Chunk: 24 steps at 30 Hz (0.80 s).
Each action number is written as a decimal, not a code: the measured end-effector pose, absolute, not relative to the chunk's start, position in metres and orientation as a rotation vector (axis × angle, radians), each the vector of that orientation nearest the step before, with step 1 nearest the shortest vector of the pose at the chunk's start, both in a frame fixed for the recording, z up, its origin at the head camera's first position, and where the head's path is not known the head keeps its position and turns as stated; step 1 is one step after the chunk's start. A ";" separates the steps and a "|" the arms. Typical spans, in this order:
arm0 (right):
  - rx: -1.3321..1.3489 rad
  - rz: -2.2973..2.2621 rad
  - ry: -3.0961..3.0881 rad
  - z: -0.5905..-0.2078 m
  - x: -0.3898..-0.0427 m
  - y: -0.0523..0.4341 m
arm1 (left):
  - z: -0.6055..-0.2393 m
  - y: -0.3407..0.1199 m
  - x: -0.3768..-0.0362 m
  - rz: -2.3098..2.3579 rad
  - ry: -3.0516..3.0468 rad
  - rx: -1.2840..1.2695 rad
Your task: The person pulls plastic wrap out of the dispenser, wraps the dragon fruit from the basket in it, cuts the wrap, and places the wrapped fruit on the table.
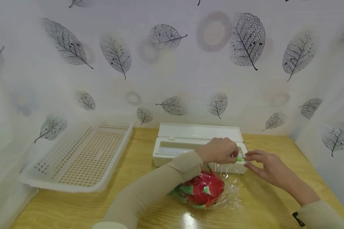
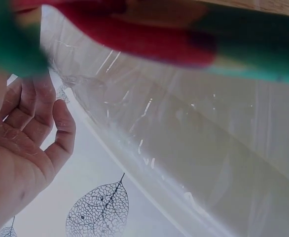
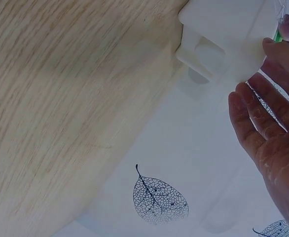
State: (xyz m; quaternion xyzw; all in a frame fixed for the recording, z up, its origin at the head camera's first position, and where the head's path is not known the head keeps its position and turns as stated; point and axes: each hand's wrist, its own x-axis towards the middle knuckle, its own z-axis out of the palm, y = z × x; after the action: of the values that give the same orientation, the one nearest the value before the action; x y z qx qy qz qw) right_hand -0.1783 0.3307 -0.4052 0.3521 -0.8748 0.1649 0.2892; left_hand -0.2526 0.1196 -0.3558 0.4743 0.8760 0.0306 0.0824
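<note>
Left grip [image 1: 219,151] pinches the small green slider [image 1: 239,159] near the box's right end, fingers curled in. Right grip [image 1: 272,168] is just to the right of the left one, not clenched: fingers nearly straight, tips touching the box [image 1: 164,160] at its right end, close to the slider. Whether they squeeze it, can't tell. Box is white and long, sits under the left grip and stretches away to its left. Lid [image 1: 200,131] is up, standing behind the left grip. Film roll [image 1: 172,150] shows inside the box, left of the left grip. Fruit [image 1: 204,186], red with green tips, lies on the table [image 1: 132,159] on the person's side of the left grip, a bit to its left, near the box front; the left sleeve [image 1: 157,181] crosses over part of it. Clear film [image 1: 232,194] wraps the fruit, its loose crumpled part spreading out right of the fruit, below both grips, with more film over the box front under the left grip. In the left wrist view the fruit is close and blurred, partly covering that hand's fingertips. White basket [image 1: 66,188] stands well apart, far left of both grips. Leaf-print curtain [image 1: 186,76] hangs behind everything, beyond both grips.
</note>
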 end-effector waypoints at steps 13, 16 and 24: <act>0.894 0.412 -2.402 -0.401 -0.177 0.326 | -0.354 0.116 -0.255 0.129 2.613 1.393; 0.770 0.456 -2.517 -0.397 -0.169 0.319 | -0.354 0.115 -0.255 0.149 2.602 1.395; 0.377 0.622 -2.607 -0.398 -0.141 0.299 | -0.354 0.112 -0.254 0.204 2.585 1.419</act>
State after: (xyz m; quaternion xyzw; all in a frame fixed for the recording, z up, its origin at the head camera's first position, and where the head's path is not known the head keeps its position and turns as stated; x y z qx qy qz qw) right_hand -0.1408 0.2994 -0.3984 0.1359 -0.9406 0.2243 0.2158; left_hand -0.2543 0.1119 -0.3542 0.4781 0.8707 0.0687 0.0927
